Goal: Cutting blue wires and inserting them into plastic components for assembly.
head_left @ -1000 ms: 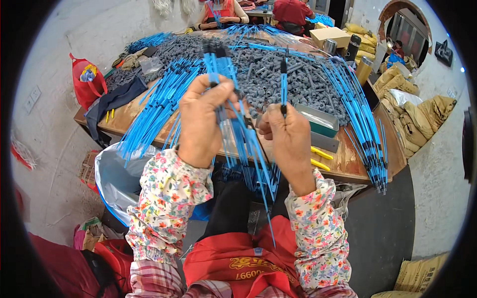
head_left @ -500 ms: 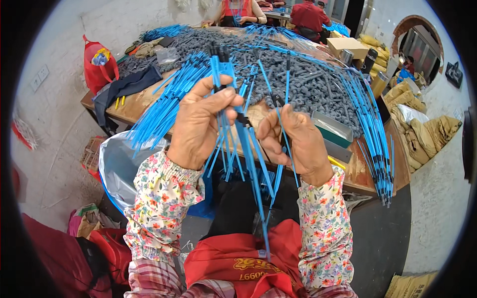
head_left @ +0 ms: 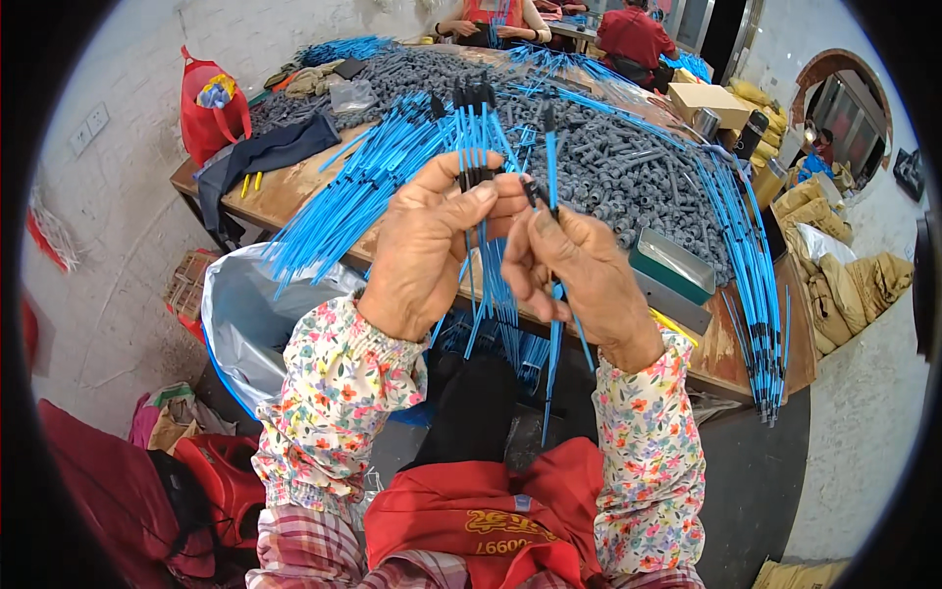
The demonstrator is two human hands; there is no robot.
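Handful of blue strips (head_left: pixel 474 128), black-tipped, upright and slightly fanned, held up on the near side of the grey heap (head_left: pixel 608 162). Left hand (head_left: pixel 432 240) closed on them, thumb against fingers; tails hang below. Right hand (head_left: pixel 584 260), also before the heap's near side, pinches a single strip (head_left: pixel 550 162), its dark tip up. Short black piece (head_left: pixel 531 189) between the two hands' fingertips; which hand bears it, cannot tell.

Left of the heap: loose bundle (head_left: pixel 358 196) of like strips, fanned across the surface (head_left: pixel 294 184); farther left, dark cloth (head_left: pixel 270 152) and red bag (head_left: pixel 204 123).

Near right of the heap: green-rimmed box (head_left: pixel 675 263). Right of the heap: second bundle (head_left: pixel 751 275), ends past the surface's edge. Cardboard box (head_left: pixel 708 104) at the heap's far right. Beyond the heap: co-worker's hands (head_left: pixel 512 33) at blue strips; another person in dark red (head_left: pixel 633 39).
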